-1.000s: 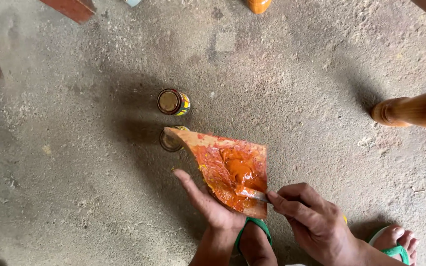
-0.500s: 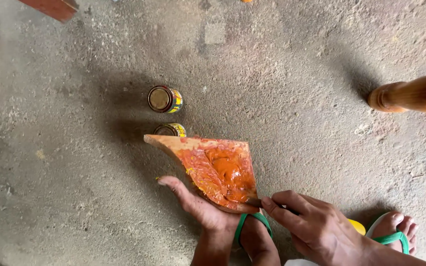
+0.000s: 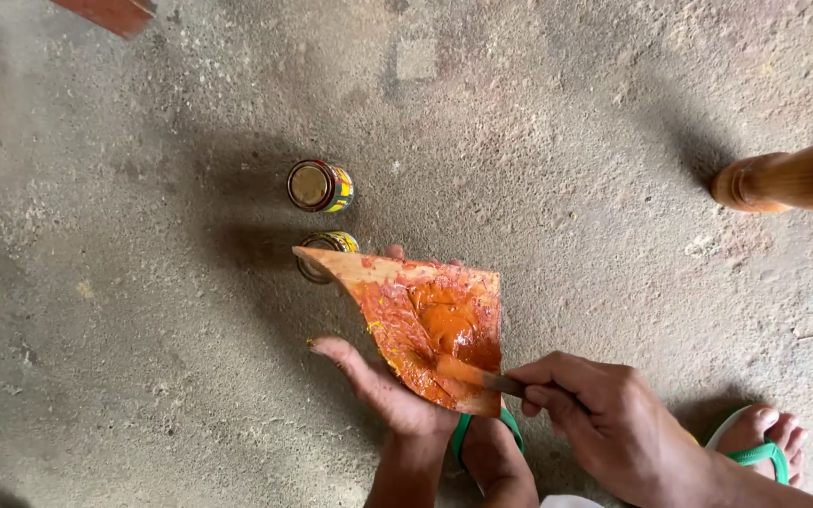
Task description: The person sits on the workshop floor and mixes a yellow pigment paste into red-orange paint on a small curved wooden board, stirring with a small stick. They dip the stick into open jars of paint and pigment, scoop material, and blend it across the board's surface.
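Paste-smeared wedge-shaped board [image 3: 425, 320] (orange, glossy) over rough concrete floor [image 3: 143, 376]

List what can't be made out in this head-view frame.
- Second small can: mostly hidden behind the paste-smeared board.
- Blade of the tool in the right hand: its tip is buried in orange paste.
- Left hand: its fingers are behind the board.
- Wooden leg: cut off by the right edge.
- Open can: its contents are too small to tell.

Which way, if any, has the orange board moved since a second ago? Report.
Yes. The board dropped slightly toward the person, away from the upper tin.
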